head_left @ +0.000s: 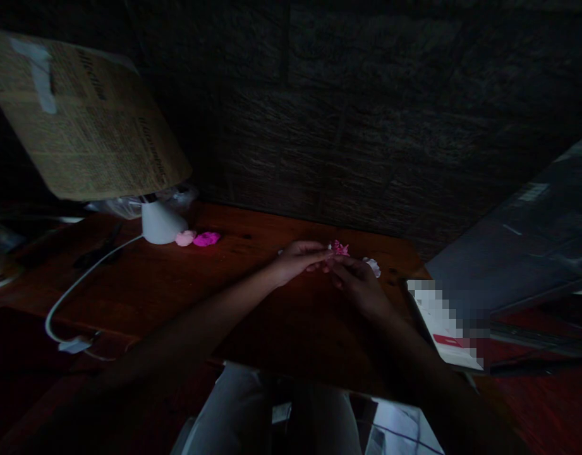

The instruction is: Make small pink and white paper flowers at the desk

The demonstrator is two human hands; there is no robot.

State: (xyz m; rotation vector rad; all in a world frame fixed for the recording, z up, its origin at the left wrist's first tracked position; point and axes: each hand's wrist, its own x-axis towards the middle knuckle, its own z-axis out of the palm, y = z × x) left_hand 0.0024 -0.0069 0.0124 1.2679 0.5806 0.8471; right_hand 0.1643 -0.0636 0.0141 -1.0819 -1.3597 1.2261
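Over the wooden table, my left hand [303, 261] and my right hand [359, 281] meet with their fingers closed and fingertips together. Right at the fingertips shows a small frilly pink piece [339, 248]; in the dim light I cannot tell whether it is held or lies just behind them. What the fingers pinch is too small and dark to name. A whitish ruffled piece [373, 266] lies beside my right hand. Farther left, a pale pink lump [185, 237] and a bright magenta lump [206, 239], both soft-looking, rest against each other.
A lamp with a newsprint shade [105, 120] and white base [162, 222] stands at the left, its white cord [66, 287] hanging over the table [172, 284] edge. A dark brick wall [319, 126] rises behind. On the right sits a pale, partly blurred flat item [447, 325].
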